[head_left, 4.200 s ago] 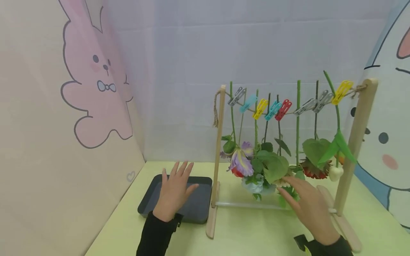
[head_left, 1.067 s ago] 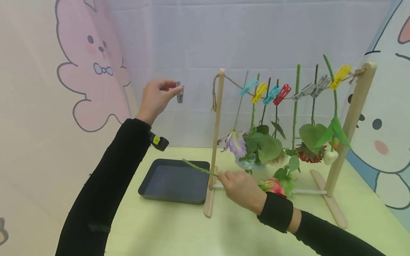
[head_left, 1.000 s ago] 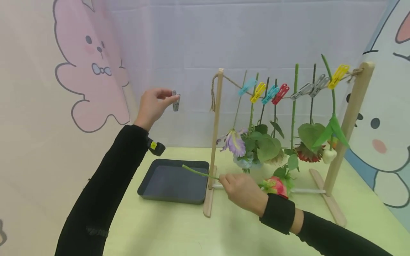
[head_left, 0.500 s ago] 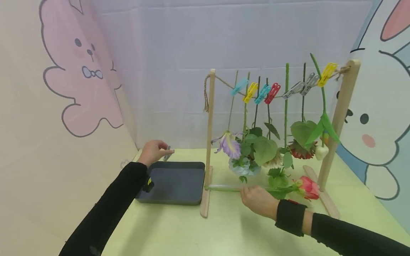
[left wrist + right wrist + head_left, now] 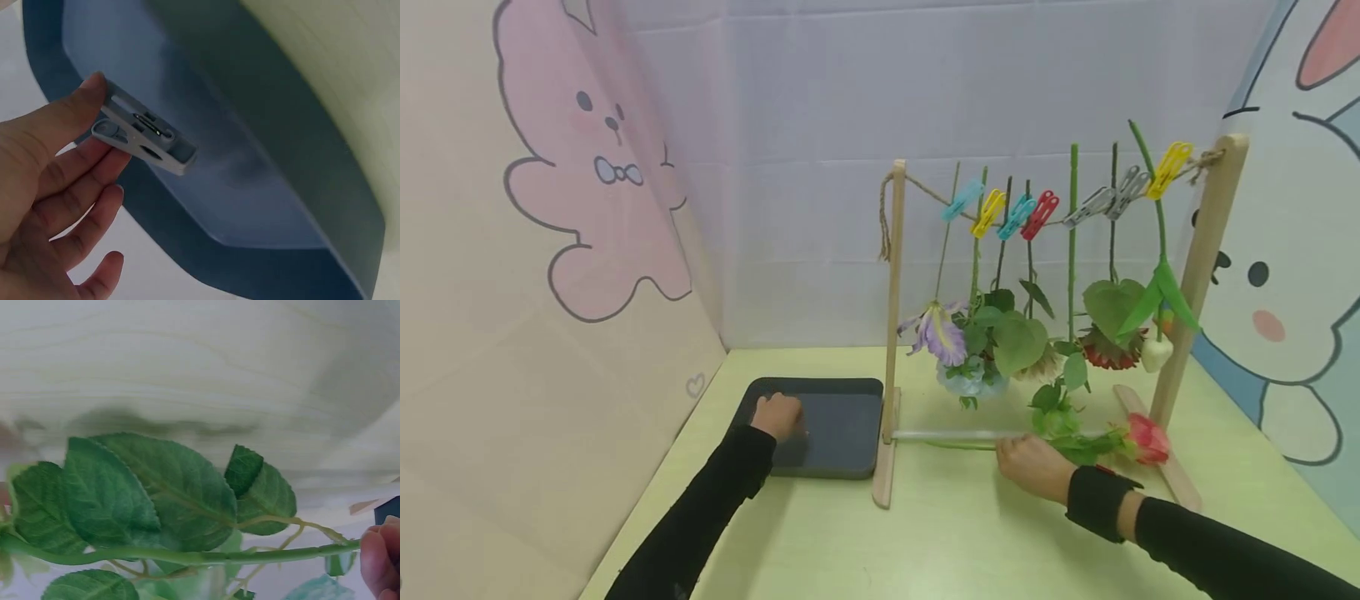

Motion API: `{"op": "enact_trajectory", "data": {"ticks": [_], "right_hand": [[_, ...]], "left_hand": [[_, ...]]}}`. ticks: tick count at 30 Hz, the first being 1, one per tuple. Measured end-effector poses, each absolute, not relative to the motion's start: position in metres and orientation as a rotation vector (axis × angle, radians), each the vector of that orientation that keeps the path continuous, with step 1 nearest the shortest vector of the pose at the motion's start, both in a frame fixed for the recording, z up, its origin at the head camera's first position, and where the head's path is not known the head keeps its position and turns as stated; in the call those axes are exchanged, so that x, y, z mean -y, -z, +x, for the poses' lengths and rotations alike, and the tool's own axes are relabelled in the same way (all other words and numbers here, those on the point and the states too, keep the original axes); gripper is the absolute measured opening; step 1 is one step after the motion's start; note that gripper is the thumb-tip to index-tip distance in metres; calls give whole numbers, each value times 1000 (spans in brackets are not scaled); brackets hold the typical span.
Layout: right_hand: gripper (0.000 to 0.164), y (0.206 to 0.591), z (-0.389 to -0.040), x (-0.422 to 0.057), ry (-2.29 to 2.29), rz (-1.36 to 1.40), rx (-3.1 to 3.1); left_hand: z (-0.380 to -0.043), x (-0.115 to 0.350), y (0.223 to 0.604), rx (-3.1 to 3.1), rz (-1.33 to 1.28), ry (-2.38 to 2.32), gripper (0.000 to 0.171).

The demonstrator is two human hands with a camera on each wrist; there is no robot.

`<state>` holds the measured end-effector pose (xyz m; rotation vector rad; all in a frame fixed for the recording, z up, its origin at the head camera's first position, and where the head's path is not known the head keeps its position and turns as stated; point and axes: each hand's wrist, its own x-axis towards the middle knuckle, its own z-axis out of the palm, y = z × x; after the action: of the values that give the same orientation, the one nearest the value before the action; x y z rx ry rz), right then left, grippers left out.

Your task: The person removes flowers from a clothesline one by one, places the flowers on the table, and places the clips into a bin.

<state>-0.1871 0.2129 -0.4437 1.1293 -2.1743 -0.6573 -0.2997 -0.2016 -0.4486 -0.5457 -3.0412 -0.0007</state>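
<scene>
Over the dark grey tray (image 5: 842, 421), my left hand (image 5: 778, 417) pinches a grey clothespin (image 5: 147, 134) between thumb and fingers; the left wrist view shows it above the tray's bottom. My right hand (image 5: 1033, 468) holds an artificial rose by its green stem (image 5: 187, 557). The rose lies sideways low over the table, its pink-red bloom (image 5: 1147, 439) pointing right and its bare stem end pointing left. Green leaves (image 5: 150, 494) spread from the stem. Behind it stands a wooden rack (image 5: 895, 292) with several flowers clipped upside down on its rope.
On the rope, a blue clothespin (image 5: 962, 201), a red clothespin (image 5: 1041, 215) and several others grip stems. A purple iris (image 5: 942, 335) hangs nearest the left post. The rack's white crossbar (image 5: 951, 434) runs just behind the rose stem. A printed curtain (image 5: 602, 208) borders the left side.
My left hand has come down from the air beside the rack into the tray area with the grey clothespin. My right hand has taken the rose off the line, lowered it and shifted right.
</scene>
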Motion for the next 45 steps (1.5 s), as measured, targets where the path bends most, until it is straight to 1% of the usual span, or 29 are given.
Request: {"op": "enact_trajectory", "data": {"ticks": [3,10,11,12,15,16,17,18,20,21,22,23,29,32,34,35,38,39,42,45], "right_hand": [[14,447,-189,-215,658,1144,2171],[17,456,-193,-220,632,1139,2187],[13,458,-194,-221,620,1143,2179],[12,460,-196,-223,611,1145,2169],[39,468,-201,-228,581,1150,2139],[42,470,-203,-230,576,1149,2139],[41,471,-204,-231,571,1146,2141],[33,472,-205,-232,566,1142,2150],[9,474,-206,-233,559,1141,2174],[9,474,-206,-233,569,1138,2183],[18,475,-206,-233,572,1135,2194],[22,475,-206,-233,576,1132,2202],[23,481,-208,-234,564,1116,2258],[20,483,-209,-235,505,1105,2252],[5,484,-210,-236,424,1110,2227],[9,485,-211,-236,369,1117,2209],[41,484,-214,-233,233,1134,2112],[49,482,-215,-231,202,1138,2073],[54,469,-217,-223,162,1130,1946],[54,441,-217,-212,118,1107,1822]], "left_hand": [[-301,201,460,3106,-558,-52,18],[-287,194,457,3172,-619,-105,29],[-285,194,457,3170,-621,-109,31],[-284,193,457,3172,-620,-113,32],[-283,192,459,3170,-613,-113,35],[-283,192,460,3173,-610,-113,36],[-283,191,460,3176,-608,-112,36],[-283,191,461,3179,-606,-111,36],[-283,191,461,3181,-603,-108,36],[-283,190,461,3184,-600,-103,36],[-282,190,460,3189,-599,-98,36],[-282,190,459,3192,-596,-94,36],[-283,188,457,3199,-615,-44,27],[-284,189,457,3195,-639,-48,22],[-286,190,453,3210,-646,-48,23],[-287,190,450,3220,-645,-41,24],[-293,191,429,3226,-643,-23,30],[-297,191,417,3223,-637,-13,32],[-309,188,368,3171,-640,-2,34],[-322,178,303,3071,-667,59,33]]}}
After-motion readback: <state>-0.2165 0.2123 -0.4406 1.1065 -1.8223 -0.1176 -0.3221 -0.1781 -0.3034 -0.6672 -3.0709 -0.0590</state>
